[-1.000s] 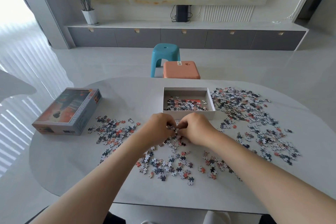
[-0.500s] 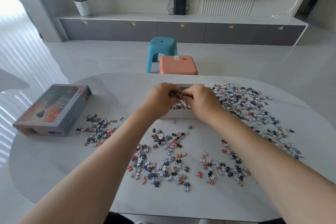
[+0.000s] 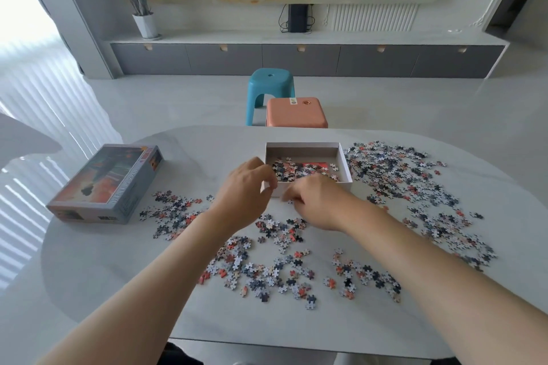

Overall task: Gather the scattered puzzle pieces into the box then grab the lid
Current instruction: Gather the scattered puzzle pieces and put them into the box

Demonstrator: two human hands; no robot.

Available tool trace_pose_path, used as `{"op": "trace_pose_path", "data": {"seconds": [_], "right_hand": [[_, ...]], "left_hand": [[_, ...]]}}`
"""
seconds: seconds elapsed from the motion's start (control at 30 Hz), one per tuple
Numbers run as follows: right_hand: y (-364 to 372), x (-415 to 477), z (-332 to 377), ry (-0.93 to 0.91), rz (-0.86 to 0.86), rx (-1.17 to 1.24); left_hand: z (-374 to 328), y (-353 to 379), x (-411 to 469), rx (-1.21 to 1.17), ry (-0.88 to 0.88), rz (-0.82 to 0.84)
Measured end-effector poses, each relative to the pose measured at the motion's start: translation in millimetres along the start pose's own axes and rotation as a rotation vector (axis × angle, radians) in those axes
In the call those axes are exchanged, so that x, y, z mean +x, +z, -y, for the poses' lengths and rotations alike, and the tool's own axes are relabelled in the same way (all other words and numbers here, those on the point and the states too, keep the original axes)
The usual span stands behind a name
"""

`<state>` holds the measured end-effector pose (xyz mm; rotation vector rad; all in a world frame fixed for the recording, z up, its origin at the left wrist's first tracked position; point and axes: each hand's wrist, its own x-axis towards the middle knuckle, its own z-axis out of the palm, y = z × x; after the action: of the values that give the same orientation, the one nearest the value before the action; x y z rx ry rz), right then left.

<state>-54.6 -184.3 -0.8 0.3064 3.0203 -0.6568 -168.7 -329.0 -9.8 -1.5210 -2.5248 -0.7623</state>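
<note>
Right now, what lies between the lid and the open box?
In the head view, mostly bare table; the left hand is at the near left corner of the box. The loose pieces by the lid lie nearer the person, off that line.

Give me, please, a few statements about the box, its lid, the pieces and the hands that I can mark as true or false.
1. The box is open and holds puzzle pieces. True.
2. The lid lies to the right of the box. False: it lies to the box's left, apart from it.
3. Every piece is already in the box. False: many scattered pieces lie on the table.
4. The left hand and right hand are both by the box's near wall. True.
5. One hand rests on the lid. False: neither hand touches it.
</note>
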Motion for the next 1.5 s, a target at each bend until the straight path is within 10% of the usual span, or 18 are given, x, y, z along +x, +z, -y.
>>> {"op": "trace_pose_path", "data": {"seconds": [0.23, 0.9, 1.17, 1.5], "right_hand": [[18, -17, 0, 0.021, 0.144, -0.053], [4, -44, 5, 0.176, 0.119, -0.053], [-18, -92, -4, 0.451, 0.430, -0.228], [11, -67, -7, 0.292, 0.072, 0.052]], "left_hand": [[-2, 6, -33, 0.107, -0.089, 0.436], [-13, 2, -41, 0.069, -0.060, 0.490], [-19, 5, -48, 0.163, 0.006, 0.606], [-28, 29, -33, -0.054, -0.028, 0.468]]}}
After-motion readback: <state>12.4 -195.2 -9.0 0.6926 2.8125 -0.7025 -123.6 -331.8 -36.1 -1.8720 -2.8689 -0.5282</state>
